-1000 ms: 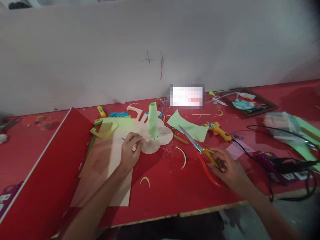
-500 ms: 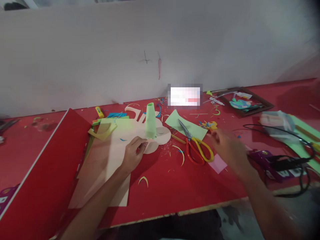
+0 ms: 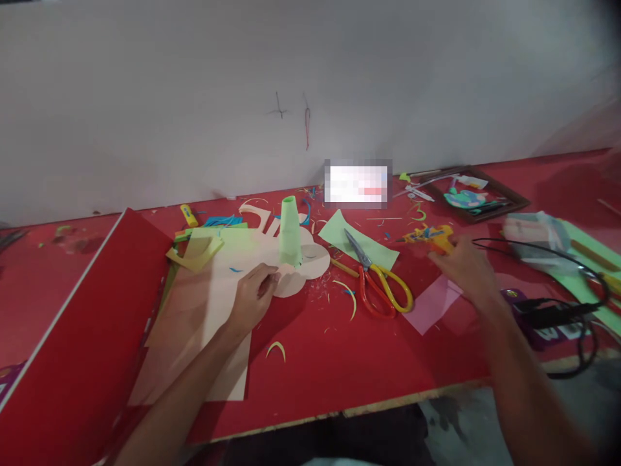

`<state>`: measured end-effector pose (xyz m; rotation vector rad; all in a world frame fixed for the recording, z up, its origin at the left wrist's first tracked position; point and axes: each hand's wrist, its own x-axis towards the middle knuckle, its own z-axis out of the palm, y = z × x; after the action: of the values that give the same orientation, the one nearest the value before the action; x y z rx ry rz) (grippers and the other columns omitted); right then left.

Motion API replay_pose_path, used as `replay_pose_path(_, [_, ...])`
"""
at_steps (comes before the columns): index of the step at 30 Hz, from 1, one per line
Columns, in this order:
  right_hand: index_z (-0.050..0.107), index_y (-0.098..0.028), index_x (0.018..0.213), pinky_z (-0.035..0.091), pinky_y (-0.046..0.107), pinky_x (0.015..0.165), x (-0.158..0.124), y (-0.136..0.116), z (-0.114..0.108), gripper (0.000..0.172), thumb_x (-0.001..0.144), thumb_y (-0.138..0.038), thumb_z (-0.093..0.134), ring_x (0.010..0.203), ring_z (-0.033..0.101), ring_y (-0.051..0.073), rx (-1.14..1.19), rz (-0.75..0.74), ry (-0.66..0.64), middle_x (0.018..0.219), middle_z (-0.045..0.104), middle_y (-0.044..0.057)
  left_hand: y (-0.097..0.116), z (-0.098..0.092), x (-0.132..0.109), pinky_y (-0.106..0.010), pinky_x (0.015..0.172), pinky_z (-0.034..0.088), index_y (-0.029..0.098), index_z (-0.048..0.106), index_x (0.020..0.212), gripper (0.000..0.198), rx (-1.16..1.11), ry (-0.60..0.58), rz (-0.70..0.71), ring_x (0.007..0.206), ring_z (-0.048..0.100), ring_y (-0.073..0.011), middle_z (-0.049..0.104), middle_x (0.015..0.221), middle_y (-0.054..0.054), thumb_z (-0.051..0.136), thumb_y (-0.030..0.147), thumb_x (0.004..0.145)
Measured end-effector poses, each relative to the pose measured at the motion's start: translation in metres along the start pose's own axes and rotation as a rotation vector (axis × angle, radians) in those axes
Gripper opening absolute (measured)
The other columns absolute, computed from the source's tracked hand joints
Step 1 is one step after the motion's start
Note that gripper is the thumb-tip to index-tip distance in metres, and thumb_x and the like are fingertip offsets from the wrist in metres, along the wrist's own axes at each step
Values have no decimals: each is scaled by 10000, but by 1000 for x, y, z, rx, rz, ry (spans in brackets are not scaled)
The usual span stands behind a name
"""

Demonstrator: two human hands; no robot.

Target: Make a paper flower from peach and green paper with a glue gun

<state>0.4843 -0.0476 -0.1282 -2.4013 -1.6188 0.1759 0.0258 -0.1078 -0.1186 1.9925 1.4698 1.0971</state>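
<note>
My left hand (image 3: 255, 294) has its fingers closed on the near edge of a pale paper cloud shape (image 3: 315, 259). On that shape stands a rolled light-green paper tube (image 3: 290, 233). At the right, my right hand (image 3: 463, 268) is closed around the back part of a yellow glue gun (image 3: 439, 237), whose tip points left. A pink paper square (image 3: 429, 305) lies just below that hand. Between my hands, scissors with red and yellow handles (image 3: 378, 281) rest partly on a light-green paper sheet (image 3: 339, 230).
Large pale sheets (image 3: 228, 369) lie under my left forearm, beside a red board (image 3: 92, 323). Farther right are a brown frame (image 3: 509, 199), a plastic bag (image 3: 533, 239), a purple box (image 3: 538, 330) and a black cable (image 3: 582, 349). Paper scraps are scattered about.
My right hand has moved right and taken hold of the yellow glue gun, uncovering more of the pink paper. My left hand stays at the cloud shape's edge.
</note>
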Motion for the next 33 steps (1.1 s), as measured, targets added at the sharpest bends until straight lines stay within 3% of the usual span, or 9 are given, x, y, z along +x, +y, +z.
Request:
replay_pose_path(3, [510,-206,1318,442,425,751,-2,-6,-12,521,905,-504,619,1016,679,399,69,88,57,1127,706,202,-4,0,-1,-242,584,343,201,581,918,167,-37,2,-140,589,455,-117,512,668,42,498,319,1001])
replay_pose_path(5, [555,-262,1156,444,410,753,-9,-23,-20,341,931,-515,598,966,681,375,108,-21,64,988,713,131,-5,2,-1,-239,569,330,208,561,967,162,-68,15,-196,577,444,-117,484,653,54,480,340,1011])
replay_pose_path(7, [546,-268,1045,438,393,740,-21,-50,-26,321,953,-576,556,911,683,355,138,-124,78,870,694,93,-7,3,-1,-242,570,335,212,539,997,155,-90,46,-226,592,460,-123,490,669,52,477,354,1012])
replay_pose_path(11, [530,-221,1122,395,348,658,-58,-114,-32,473,906,-632,621,871,701,343,76,-244,29,905,718,103,-8,3,1,-260,606,372,216,514,953,147,-84,87,-245,634,498,-137,523,706,35,479,350,1002])
replay_pose_path(16, [569,-193,1081,396,335,629,-95,-170,-17,385,932,-542,634,898,728,331,-11,-444,28,987,751,142,-8,-4,6,-275,653,390,197,602,852,120,-18,135,-210,700,531,-148,596,810,-11,546,281,916])
replay_pose_path(24, [600,-181,1047,444,331,613,-109,-189,28,209,972,-376,600,784,729,279,-62,-588,83,959,755,133,-6,-4,1,-222,575,379,221,549,1016,118,-119,85,-223,590,505,-102,550,764,44,568,270,910])
replay_pose_path(28, [615,-150,1106,457,339,622,-116,-194,33,199,982,-306,608,837,736,297,-59,-633,54,972,752,147,-6,-7,0,-224,585,382,215,530,910,24,-103,73,-203,589,490,-99,538,746,38,543,232,919])
replay_pose_path(33, [624,-155,1102,468,329,632,-118,-196,35,159,999,-273,599,899,734,293,-41,-654,16,1021,745,147,-11,-7,-3,-231,612,408,209,554,941,42,-122,-19,-216,644,544,-117,579,771,20,525,238,935])
